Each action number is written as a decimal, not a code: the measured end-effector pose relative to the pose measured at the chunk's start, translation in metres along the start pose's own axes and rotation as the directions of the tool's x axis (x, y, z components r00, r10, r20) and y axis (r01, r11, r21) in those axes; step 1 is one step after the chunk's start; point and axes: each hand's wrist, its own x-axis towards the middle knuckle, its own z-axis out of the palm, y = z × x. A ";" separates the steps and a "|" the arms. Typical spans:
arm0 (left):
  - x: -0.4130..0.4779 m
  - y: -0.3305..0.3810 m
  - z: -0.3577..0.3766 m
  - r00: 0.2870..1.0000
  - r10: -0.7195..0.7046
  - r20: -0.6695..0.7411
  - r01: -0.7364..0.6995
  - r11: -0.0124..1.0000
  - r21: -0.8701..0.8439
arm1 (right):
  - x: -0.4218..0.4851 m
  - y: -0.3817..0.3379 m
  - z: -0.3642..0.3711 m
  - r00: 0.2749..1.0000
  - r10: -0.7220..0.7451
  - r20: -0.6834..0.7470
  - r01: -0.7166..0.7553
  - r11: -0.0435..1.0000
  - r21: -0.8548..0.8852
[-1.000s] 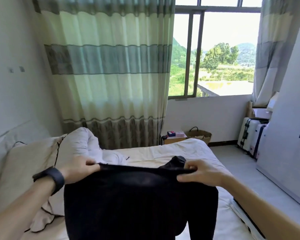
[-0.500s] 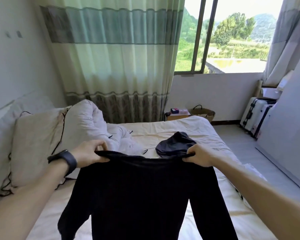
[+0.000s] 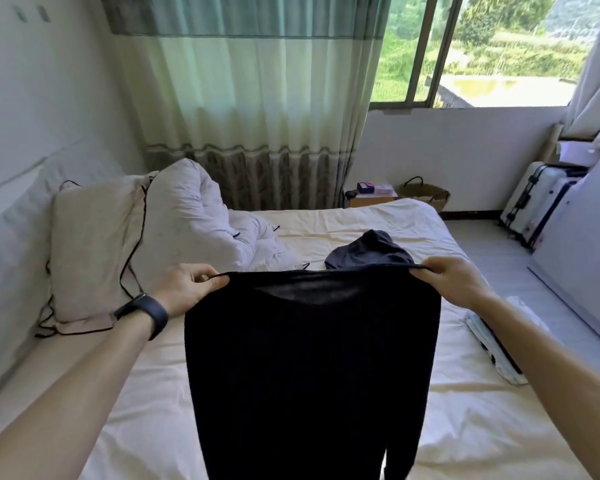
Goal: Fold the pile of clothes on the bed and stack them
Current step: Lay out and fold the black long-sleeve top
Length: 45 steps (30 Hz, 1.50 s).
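Over bed (image 3: 326,220), left hand (image 3: 187,285) and right hand (image 3: 454,278) each grip, pinching black garment (image 3: 309,358).

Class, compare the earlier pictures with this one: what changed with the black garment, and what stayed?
The black garment has opened out and now hangs flatter and straighter. Nothing was let go: the left hand and right hand still pinch its top edge. The dark bundle on the bed lies as before.

left hand (image 3: 187,289) at 9 o'clock pinches top edge of black garment (image 3: 309,358) | right hand (image 3: 454,282) at 3 o'clock pinches opposite corner | garment hangs spread above bed (image 3: 136,393) | dark bundle (image 3: 371,251) at 12 o'clock on sheet | pillow (image 3: 94,244) at 10 o'clock | folded light clothes (image 3: 492,341) at 4 o'clock
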 end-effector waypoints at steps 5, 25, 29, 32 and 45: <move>-0.006 0.004 0.002 0.971 -0.034 0.235 0.006 0.993 0.118 | 0.000 0.006 0.011 0.980 0.112 -0.162 -0.138 0.978 -0.157; -0.149 -0.121 0.013 0.960 -0.209 0.186 0.198 0.977 0.079 | -0.141 0.040 0.084 0.813 0.174 0.556 -0.280 0.954 0.110; -0.176 -0.121 0.022 0.954 -0.227 0.198 0.179 0.956 0.234 | -0.153 0.058 0.089 0.890 0.149 0.431 -0.193 0.979 0.059; -0.195 -0.111 0.021 0.913 -0.241 0.329 0.213 0.970 0.119 | -0.164 0.075 0.087 0.956 0.159 0.246 -0.182 0.981 0.071; -0.220 -0.102 0.036 0.987 -0.105 -0.122 0.141 0.929 0.343 | -0.196 0.092 0.070 0.949 0.315 0.006 -0.301 0.902 0.311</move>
